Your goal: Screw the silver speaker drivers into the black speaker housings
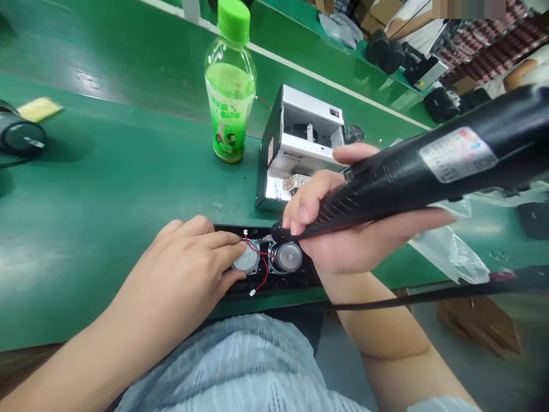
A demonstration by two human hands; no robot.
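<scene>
My right hand (351, 249) is wrapped around a black electric screwdriver (386, 180), which slants down to the left. The screwdriver's tip points at the edge of a round metal speaker driver (249, 261), though exact contact with a screw is too small to make out. Fingers and thumb of my left hand (189, 257) grip that driver's left side. A second speaker driver (289, 257) sits just to its right. Both lie in a long black housing (302, 279) at the table's front edge. Thin red wires (266, 269) with white plugs curl over the drivers.
Behind the housing stands a silver-and-black screw feeder (274, 154), with a green-capped drink bottle (231, 103) to its left. A black object (21, 134) and a yellow pad (40, 109) are at far left. Plastic bags (450, 252) lie at right. Other people work across the green table (128, 189).
</scene>
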